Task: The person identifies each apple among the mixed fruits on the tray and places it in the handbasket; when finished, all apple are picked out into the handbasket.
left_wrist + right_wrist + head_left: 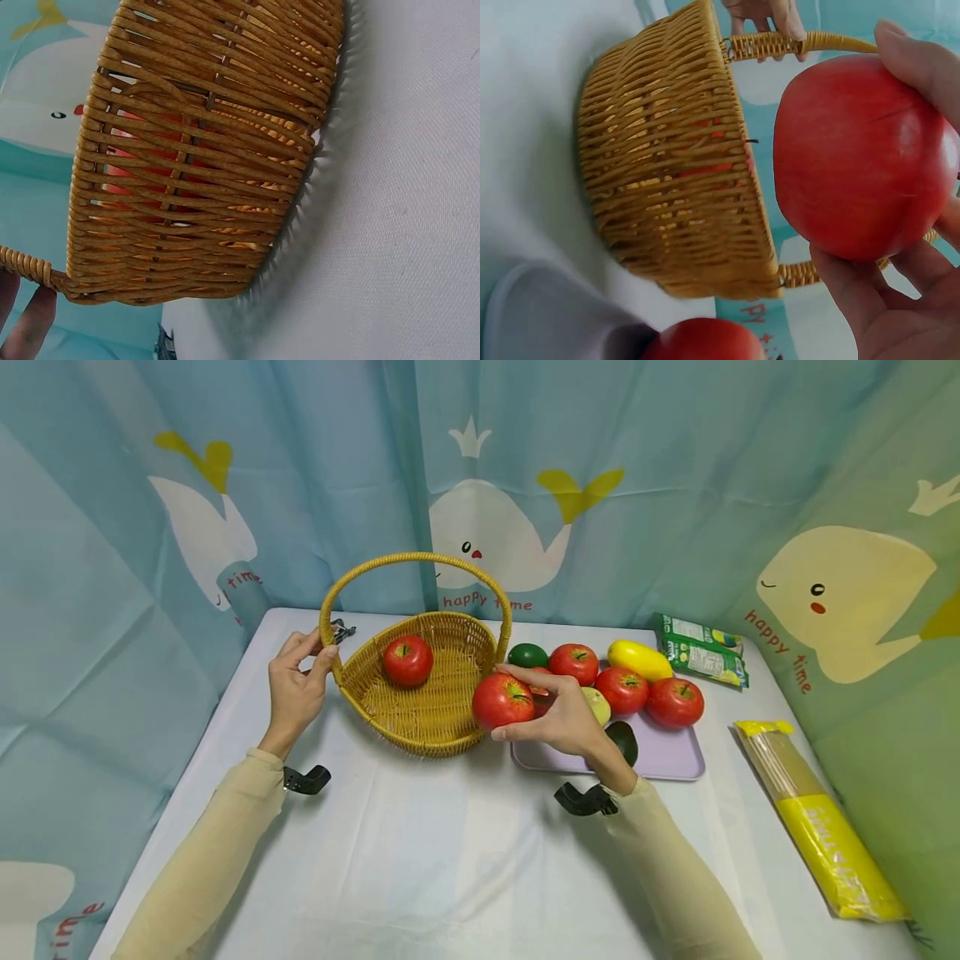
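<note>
My left hand [297, 681] grips the left side of the handle of a yellow-brown wicker basket [420, 739]; in the left wrist view its fingertips [31, 322] curl at the handle's base. One red apple [408, 661] lies inside the basket and shows through the weave in both wrist views. My right hand [558, 714] holds another red apple [501, 702] between thumb and fingers, at the basket's right rim. The right wrist view shows this held apple [862, 157] above the rim level, outside the weave.
Right of the basket, a lilac tray [675, 764] carries several red apples [622, 690], a yellow mango-like fruit [640, 660], an avocado [622, 742] and a green fruit [528, 655]. Green snack packets [701, 647] lie behind. A yellow noodle packet [821, 818] lies at the right edge.
</note>
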Demonstrator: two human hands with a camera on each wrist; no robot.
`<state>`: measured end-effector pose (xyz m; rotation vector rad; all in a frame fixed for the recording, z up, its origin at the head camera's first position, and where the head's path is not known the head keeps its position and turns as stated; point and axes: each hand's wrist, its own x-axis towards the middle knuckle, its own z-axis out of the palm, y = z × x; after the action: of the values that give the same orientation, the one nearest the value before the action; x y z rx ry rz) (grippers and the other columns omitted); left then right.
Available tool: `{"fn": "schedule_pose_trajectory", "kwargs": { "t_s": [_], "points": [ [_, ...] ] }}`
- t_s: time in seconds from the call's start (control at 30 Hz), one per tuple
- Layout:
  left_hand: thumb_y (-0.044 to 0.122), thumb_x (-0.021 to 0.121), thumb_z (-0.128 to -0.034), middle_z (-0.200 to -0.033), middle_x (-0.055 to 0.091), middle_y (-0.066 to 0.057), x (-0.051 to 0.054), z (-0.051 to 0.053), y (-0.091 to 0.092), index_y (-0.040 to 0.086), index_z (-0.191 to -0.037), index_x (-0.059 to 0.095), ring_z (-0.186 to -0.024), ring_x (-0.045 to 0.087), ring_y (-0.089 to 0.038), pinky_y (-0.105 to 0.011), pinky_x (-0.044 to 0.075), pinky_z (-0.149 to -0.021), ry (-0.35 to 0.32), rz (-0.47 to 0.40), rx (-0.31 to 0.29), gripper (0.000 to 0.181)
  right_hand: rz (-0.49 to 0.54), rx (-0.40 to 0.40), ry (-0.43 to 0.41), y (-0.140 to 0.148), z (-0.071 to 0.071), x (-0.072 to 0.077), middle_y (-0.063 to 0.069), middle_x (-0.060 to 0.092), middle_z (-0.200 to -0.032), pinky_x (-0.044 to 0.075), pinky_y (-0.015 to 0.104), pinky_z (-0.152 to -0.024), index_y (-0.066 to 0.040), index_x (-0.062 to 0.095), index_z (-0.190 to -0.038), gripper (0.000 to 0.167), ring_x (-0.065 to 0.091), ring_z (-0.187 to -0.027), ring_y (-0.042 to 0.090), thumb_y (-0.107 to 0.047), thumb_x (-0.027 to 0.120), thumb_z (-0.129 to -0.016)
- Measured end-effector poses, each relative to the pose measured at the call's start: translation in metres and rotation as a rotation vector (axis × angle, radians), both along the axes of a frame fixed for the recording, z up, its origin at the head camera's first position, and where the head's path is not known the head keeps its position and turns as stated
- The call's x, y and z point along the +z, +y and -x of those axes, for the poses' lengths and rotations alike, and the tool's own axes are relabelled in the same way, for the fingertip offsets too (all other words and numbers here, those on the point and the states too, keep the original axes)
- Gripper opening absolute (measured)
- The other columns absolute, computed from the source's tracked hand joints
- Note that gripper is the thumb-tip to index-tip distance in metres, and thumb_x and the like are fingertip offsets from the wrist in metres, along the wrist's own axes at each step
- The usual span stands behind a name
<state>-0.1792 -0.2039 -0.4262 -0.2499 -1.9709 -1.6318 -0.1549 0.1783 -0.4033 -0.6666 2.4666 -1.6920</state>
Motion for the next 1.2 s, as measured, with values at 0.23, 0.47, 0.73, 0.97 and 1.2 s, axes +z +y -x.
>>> {"fn": "schedule_pose_trajectory", "kwargs": {
  "t_s": [0.23,0.47,0.73,0.97,1.2],
  "points": [
    [-0.008,0.066,-0.1002,-0.095,0.059,0.009,0.01,-0.006,0.004,-0.012,-0.133,0.067,-0.092,0.061,-0.003,-0.008,0.059,-0.078,0.013,0.004,-0.009,0.033,-0.02,0.003,0.026,-0.016,0.01,0.005,0.002,0.071,-0.137,0.062,0.049,-0.097,-0.02,0.067,-0.146,0.079,0.066,-0.118,0.025,-0.021,0.098,-0.074],
    [-0.009,0.065,-0.1001,-0.095,0.058,0.006,0.014,-0.008,0.006,-0.015,-0.133,0.066,-0.091,0.062,-0.001,-0.009,0.059,-0.077,0.023,-0.002,-0.027,0.033,0.005,0.022,0.012,-0.03,0.02,0.011,0.005,0.071,-0.137,0.061,0.052,-0.1,-0.019,0.066,-0.147,0.08,0.067,-0.116,0.025,-0.019,0.099,-0.074],
    [-0.009,0.065,-0.1003,-0.095,0.059,0.006,0.015,-0.01,0.006,-0.014,-0.134,0.066,-0.091,0.061,-0.002,-0.011,0.061,-0.078,0.008,-0.007,-0.018,0.034,0.013,0.022,-0.017,-0.041,0.027,0.014,0.002,0.067,-0.141,0.061,0.044,-0.103,-0.022,0.066,-0.147,0.079,0.067,-0.118,0.023,-0.021,0.099,-0.075],
    [-0.008,0.065,-0.1005,-0.095,0.059,0.009,0.009,-0.006,0.003,-0.012,-0.134,0.066,-0.091,0.061,-0.003,-0.009,0.06,-0.078,-0.004,0.002,0.001,0.034,0.017,0.006,-0.033,-0.048,0.032,0.017,-0.004,0.065,-0.147,0.057,0.046,-0.111,-0.023,0.066,-0.147,0.08,0.064,-0.126,0.022,-0.02,0.099,-0.074],
    [-0.008,0.067,-0.0996,-0.096,0.058,0.011,-0.01,0.008,-0.005,-0.008,-0.134,0.069,-0.09,0.061,0.0,-0.008,0.059,-0.076,0.006,0.009,0.005,0.035,0.048,0.021,-0.071,-0.055,0.036,0.018,0.003,0.058,-0.156,0.053,0.048,-0.117,-0.016,0.06,-0.152,0.086,0.059,-0.136,0.024,-0.01,0.097,-0.075]
  ]
}}
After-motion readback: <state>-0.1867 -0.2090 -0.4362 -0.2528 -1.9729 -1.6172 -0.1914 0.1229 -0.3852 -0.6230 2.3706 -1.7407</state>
